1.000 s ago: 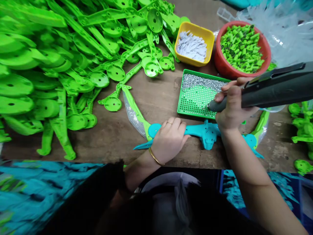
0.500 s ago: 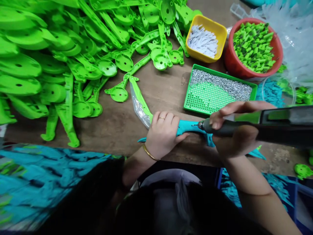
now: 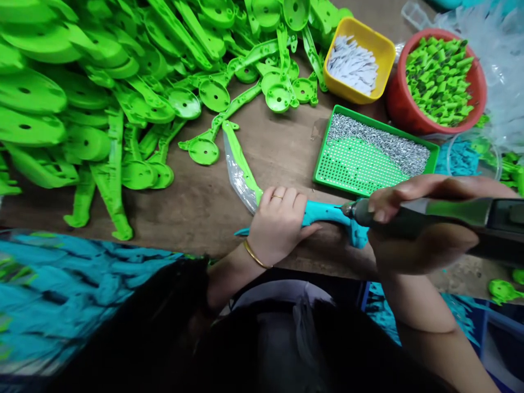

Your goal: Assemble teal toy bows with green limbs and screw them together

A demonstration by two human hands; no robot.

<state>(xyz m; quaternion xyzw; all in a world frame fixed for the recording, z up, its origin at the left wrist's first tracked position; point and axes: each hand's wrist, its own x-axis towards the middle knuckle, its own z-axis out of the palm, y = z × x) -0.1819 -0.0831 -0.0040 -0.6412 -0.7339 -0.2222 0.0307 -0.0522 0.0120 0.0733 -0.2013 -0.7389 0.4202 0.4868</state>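
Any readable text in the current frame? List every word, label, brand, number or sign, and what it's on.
No readable text anywhere.
Power tool in the right hand: pale patch, too blurred to tell whether it's a label.
Green tray, yellow bowl, red bowl: no lettering visible.

The left hand [image 3: 278,224] presses on a long blue plastic piece [image 3: 323,212] near the edge of a brown wooden table [image 3: 278,144]. The right hand [image 3: 413,240] grips a dark cylindrical power screwdriver [image 3: 454,218], its tip pointing left at the blue piece. Just beyond lies a green perforated plastic tray [image 3: 352,168] of small silver screws [image 3: 380,139]; farther, a square yellow plastic bowl [image 3: 383,52] and a round red plastic bowl [image 3: 403,109]. Bright green plastic parts [image 3: 94,93] heap up far left.
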